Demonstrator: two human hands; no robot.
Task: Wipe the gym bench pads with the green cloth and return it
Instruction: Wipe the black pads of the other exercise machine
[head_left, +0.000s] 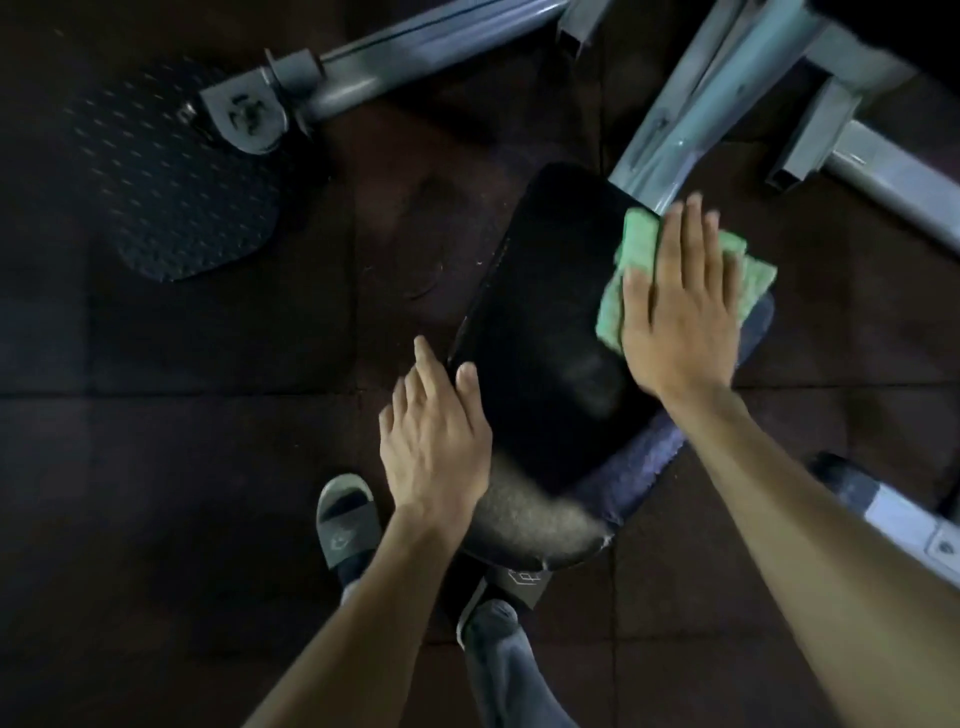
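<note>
A black gym bench pad (540, 322) lies below me, its near edge worn and torn. My right hand (680, 306) lies flat, palm down, on the folded green cloth (636, 244) at the pad's far right edge, pressing it onto the pad. The cloth shows to the left and right of my fingers. My left hand (434, 436) rests with fingers spread on the pad's near left edge and holds nothing.
Grey metal machine frame tubes (691, 104) run across the top and right. A black studded foot plate (176, 192) sits at the upper left. Dark rubber floor tiles lie all around. My feet, one in a grey slide sandal (345, 525), stand below the pad.
</note>
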